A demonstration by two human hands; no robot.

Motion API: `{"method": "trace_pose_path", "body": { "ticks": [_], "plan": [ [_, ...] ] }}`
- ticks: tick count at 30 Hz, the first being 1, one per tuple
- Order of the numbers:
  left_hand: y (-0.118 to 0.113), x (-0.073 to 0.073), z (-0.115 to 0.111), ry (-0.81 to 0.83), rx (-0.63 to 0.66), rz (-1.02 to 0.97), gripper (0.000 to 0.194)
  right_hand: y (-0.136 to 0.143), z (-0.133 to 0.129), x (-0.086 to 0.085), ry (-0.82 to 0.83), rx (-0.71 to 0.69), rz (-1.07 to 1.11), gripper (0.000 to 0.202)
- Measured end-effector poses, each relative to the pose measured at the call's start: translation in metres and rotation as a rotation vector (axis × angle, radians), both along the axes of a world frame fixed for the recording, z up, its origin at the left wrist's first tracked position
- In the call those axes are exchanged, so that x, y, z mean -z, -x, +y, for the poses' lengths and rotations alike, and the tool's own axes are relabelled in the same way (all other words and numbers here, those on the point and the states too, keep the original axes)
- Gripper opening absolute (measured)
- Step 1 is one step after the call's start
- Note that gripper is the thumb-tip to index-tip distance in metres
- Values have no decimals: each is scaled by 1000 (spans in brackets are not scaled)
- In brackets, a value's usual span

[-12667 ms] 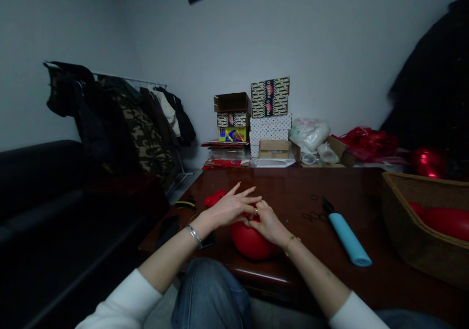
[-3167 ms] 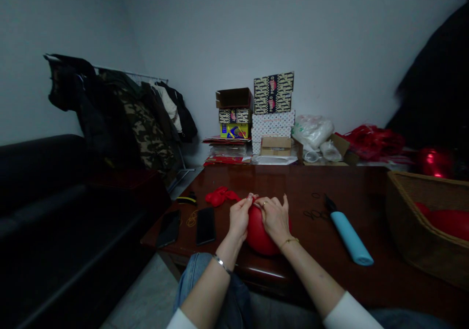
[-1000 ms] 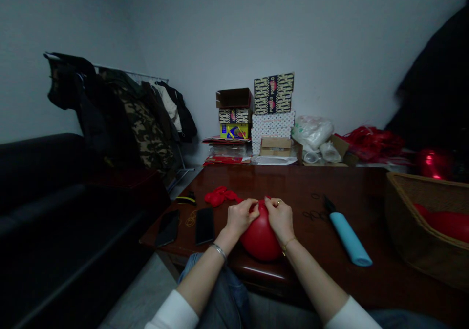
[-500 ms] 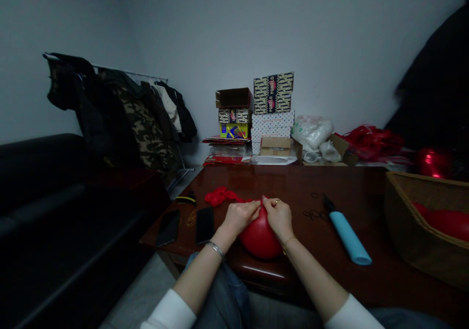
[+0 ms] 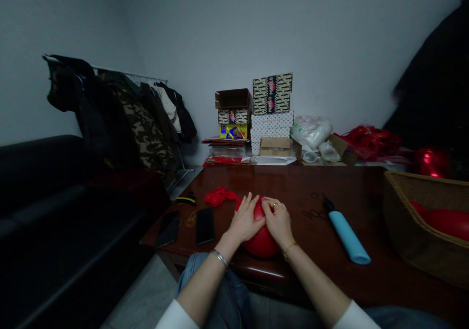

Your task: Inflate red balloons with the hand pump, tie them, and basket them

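A round, inflated red balloon (image 5: 262,243) sits near the front edge of the dark wooden table (image 5: 330,182), between my two hands. My right hand (image 5: 277,224) pinches at the balloon's top, where the neck is mostly hidden by the fingers. Against the balloon's left side lies my left hand (image 5: 245,220), its fingers stretched out and somewhat apart. Limp red balloons (image 5: 219,196) lie in a heap just beyond my left hand.
To the right are a light-blue hand pump (image 5: 349,236), thin dark loops (image 5: 314,214) and a wicker basket (image 5: 406,221) holding red balloons. Two phones (image 5: 204,225) and a yellow cord (image 5: 191,218) lie left. Stacked boxes (image 5: 271,129) stand behind the table.
My left hand has let go at the balloon's top and its fingers have straightened out along the left side. The right hand still pinches the top.
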State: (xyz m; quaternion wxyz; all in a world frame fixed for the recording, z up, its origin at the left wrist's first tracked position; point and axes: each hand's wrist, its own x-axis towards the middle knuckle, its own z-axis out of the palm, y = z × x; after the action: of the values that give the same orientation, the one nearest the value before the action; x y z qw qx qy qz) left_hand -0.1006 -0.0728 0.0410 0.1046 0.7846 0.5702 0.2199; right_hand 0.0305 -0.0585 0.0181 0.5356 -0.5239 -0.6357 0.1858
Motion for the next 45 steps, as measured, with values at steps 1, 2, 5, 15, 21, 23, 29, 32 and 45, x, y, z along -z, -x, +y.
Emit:
{"method": "trace_pose_path", "body": {
  "ticks": [1, 2, 5, 15, 21, 23, 29, 32, 45],
  "plan": [
    [1, -1, -1, 30, -5, 17, 72, -3, -1, 2, -7, -18, -10, 41],
    [2, -2, -3, 56, -12, 30, 74, -7, -2, 4, -6, -30, -26, 43],
    [6, -2, -8, 102, -40, 59, 78, -24, -4, 10, 98, -62, -163, 55],
    [30, 3, -12, 65, -71, 124, 86, -55, -13, 13, 192, -249, -780, 111],
    [31, -18, -23, 148, 3, 198, 120, -47, -17, 6, -7, -218, -837, 118],
    [28, -22, -25, 111, -6, 220, 119, -47, -16, 4, -88, -171, -839, 115],
    [14, -28, -19, -69, -22, 235, 113, -55, -15, -4, -256, 22, -856, 103],
    [3, -31, -16, -156, -13, 247, 113, -64, -16, -9, -299, 95, -869, 101],
    [-55, -46, -8, -409, 82, 261, 109, -116, -28, -21, -332, 336, -895, 93]
  ]
}}
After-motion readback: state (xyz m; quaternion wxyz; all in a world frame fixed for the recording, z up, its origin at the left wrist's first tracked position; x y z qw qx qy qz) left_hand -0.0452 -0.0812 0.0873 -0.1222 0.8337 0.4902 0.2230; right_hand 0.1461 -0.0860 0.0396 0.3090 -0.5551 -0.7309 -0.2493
